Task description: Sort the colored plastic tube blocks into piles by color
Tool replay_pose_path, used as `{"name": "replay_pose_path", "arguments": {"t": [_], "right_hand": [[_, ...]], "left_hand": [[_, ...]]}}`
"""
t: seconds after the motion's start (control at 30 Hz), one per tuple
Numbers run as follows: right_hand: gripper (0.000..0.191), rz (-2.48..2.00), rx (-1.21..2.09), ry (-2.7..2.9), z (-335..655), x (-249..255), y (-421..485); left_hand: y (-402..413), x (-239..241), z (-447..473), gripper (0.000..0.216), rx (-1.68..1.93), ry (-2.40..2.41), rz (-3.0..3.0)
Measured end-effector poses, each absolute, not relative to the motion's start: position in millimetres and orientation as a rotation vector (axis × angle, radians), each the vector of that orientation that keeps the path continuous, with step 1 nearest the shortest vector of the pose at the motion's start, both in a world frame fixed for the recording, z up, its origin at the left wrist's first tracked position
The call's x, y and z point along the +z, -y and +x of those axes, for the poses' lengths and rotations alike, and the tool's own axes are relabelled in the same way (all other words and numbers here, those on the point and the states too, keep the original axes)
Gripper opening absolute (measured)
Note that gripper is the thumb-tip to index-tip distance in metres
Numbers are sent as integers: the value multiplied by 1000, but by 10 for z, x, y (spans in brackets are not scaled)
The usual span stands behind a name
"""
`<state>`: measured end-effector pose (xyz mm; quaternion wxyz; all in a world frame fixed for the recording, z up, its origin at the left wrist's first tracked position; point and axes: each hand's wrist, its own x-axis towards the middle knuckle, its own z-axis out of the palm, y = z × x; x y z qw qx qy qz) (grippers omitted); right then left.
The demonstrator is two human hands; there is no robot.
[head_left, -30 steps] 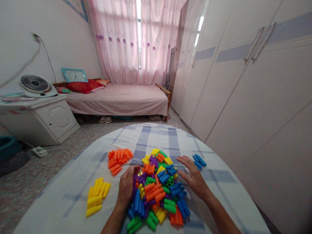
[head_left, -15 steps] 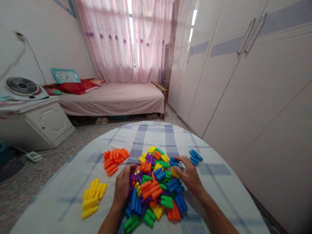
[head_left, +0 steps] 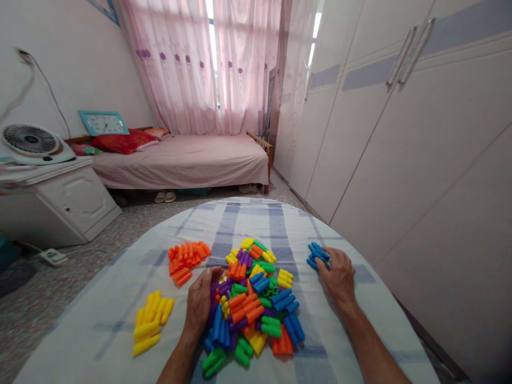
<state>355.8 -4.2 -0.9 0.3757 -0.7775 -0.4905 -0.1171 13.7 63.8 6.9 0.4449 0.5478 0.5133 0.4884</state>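
Note:
A heap of joined, bullet-shaped plastic toy pieces (head_left: 244, 306) in orange, green, blue, yellow and purple lies mid-table. My left hand (head_left: 200, 296) rests on edge against the heap's left side, fingers loosely curved and partly hidden, with nothing seen in its grasp. Over at the right, my right hand (head_left: 339, 274) has thumb and fingers closed on a blue bullet-shaped piece (head_left: 323, 256), at a small group of blue pieces (head_left: 311, 261). An orange group (head_left: 188, 258) and a yellow group (head_left: 152, 320) lie left of my left hand.
A blue-and-white checked cloth (head_left: 256, 213) covers the rounded table. Beyond it stand a bed (head_left: 192, 160) and a white cabinet (head_left: 84, 202) with a fan (head_left: 32, 141) on top. Tall wardrobes (head_left: 384, 160) line the right side.
My right hand has moved right, from the heap's upper right edge to the blue group, carrying a blue piece. My left hand has stayed beside the heap.

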Motion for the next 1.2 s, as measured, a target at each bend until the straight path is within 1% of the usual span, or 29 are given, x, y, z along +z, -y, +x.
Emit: {"name": "replay_pose_path", "arguments": {"t": [0.03, 0.1, 0.23, 0.3, 0.43, 0.57, 0.73, 0.83, 0.93, 1.0, 1.1, 1.2], "right_hand": [[36, -1945, -256, 1284, 3521, 57, 45], [33, -1838, -60, 1413, 3401, 231, 86], [30, -1622, 506, 1748, 3035, 530, 282], [31, -1571, 612, 1859, 2862, 565, 382], [35, -1630, 528, 1927, 2678, 448, 475], [31, -1625, 463, 1905, 2652, 368, 482], [25, -1592, 464, 1737, 2742, 414, 463], [24, -1681, 262, 1505, 2965, 384, 425], [29, -1837, -41, 1259, 3279, 269, 401], [31, -1930, -172, 1194, 3460, 161, 401], [31, -2055, -214, 1207, 3603, 17, 406], [34, -2131, -209, 1215, 3591, 4, 404]], "left_hand": [[-642, 60, 133, 53, 1206, -1275, 1357], [-650, 41, 126, 53, 1202, -1272, 1361], [-651, 44, 127, 55, 1203, -1266, 1374], [-641, 70, 136, 56, 1203, -1283, 1378], [-619, 123, 152, 57, 1205, -1298, 1374], [-610, 150, 161, 57, 1197, -1310, 1373], [-619, 139, 159, 56, 1197, -1302, 1382], [-642, 80, 143, 55, 1199, -1295, 1366], [-661, 26, 127, 52, 1195, -1290, 1376], [-660, 24, 127, 53, 1198, -1286, 1376], [-644, 69, 145, 55, 1206, -1290, 1351], [-630, 108, 160, 56, 1213, -1293, 1342]]}}
